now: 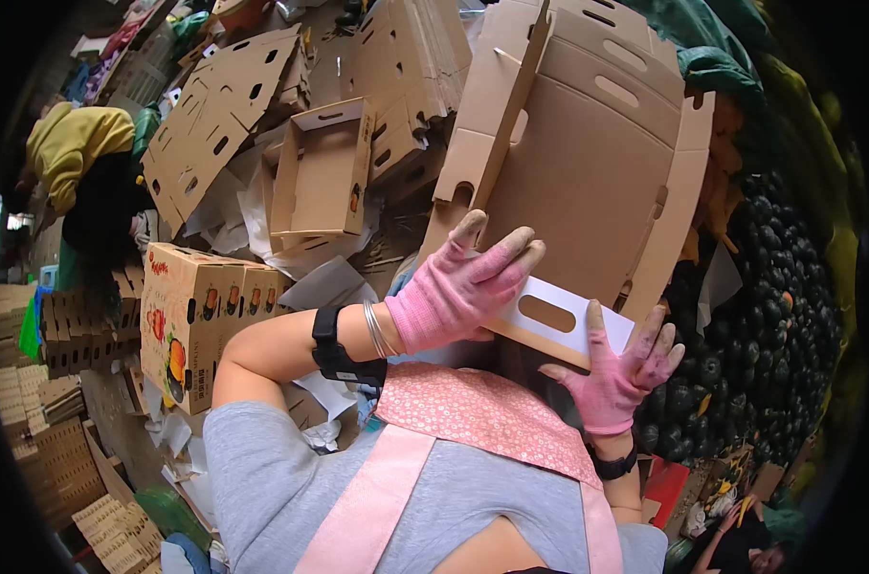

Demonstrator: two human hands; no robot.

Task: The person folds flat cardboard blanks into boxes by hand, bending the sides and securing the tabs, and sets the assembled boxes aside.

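Fingers long and parted, a worker's left hand (449, 292), in a pink knit glove with soiled tips, lies across the left end of a white-faced cardboard end panel (542, 287) pierced by an oval handhold. At the panel's right end, the similarly gloved right hand (616, 378) sets its index finger on the white face, its thumb by the near edge and its other fingers fanned outward. Neither hand is clenched; from where I stand, I cannot tell whether either one grips the panel.

The panel forms the near end of a large, partly folded brown cardboard carton (588, 153), which stretches away in front of the worker. Its tall brown side wall (511, 115) stands along the left, the near end just by the left fingertips. Whatever supports the carton is hidden.

The worker wears a grey T-shirt (262, 469) and a pink floral apron (492, 411), with silver bangles (377, 330) and a black wristband (344, 354) on the left arm.

Beyond the carton's left edge sit a shallow open brown box (324, 177), slotted flat cardboard sheets (219, 124) and a carton printed with orange pictures (171, 316). Past its right edge, dark green rounded produce (760, 316) lies heaped. At far left, a person in a yellow top (80, 143) bends forward.
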